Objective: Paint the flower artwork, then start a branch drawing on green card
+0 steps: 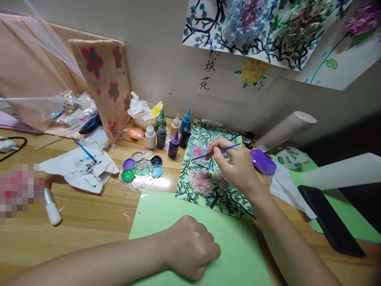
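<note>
My right hand (235,167) is closed around a thin blue paintbrush (229,147), held over a painted flower picture (184,184). Its tip points left, near the pink and blue flower clump; whether it touches the picture I cannot tell. Black branches, small leaves and fluffy raised blossoms cover that green sheet. My left hand (192,248) rests as a fist on a plain green sheet (160,210) in front, with nothing showing in it. Left of the picture lies a clear paint palette (139,182) with purple, green, blue and black paint in its wells.
Several paint bottles (161,135) stand behind the palette. Further left, another blue brush (83,149) lies on stained tissue (86,174). A purple packet (263,162), a white roll (342,172) and a black phone-like slab (330,222) lie at right. Artwork (208,43) hangs on the wall.
</note>
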A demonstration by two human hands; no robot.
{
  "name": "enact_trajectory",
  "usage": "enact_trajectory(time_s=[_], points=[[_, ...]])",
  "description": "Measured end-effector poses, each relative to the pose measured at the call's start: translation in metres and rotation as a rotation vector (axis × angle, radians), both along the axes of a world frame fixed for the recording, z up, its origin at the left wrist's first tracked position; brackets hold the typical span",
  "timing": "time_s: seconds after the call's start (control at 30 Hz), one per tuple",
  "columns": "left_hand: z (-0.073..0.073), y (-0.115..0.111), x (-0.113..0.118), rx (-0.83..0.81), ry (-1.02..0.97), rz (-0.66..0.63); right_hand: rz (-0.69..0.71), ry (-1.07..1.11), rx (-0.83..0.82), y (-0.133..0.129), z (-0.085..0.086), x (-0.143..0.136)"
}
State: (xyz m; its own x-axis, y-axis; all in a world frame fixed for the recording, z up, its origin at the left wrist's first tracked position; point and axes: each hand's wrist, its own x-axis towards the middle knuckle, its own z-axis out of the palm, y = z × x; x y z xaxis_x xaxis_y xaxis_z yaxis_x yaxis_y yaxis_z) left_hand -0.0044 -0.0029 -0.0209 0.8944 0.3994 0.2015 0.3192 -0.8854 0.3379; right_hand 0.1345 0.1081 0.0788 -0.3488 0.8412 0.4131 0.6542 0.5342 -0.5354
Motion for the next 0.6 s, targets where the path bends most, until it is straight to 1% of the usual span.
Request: enact_trajectory(time_s=[0.13,0.37,0.6], points=[[0.001,-0.001,0.000,-0.010,0.003,-0.015,0.028,-0.030,0.015,0.002,-0.010,-0.008],[0.002,0.000,0.001,-0.037,0.023,-0.030,0.025,-0.059,-0.048,0.006,-0.019,-0.009],[0.004,0.000,0.002,-0.035,0.056,-0.041,0.013,-0.046,-0.044,0.007,-0.018,-0.008]])
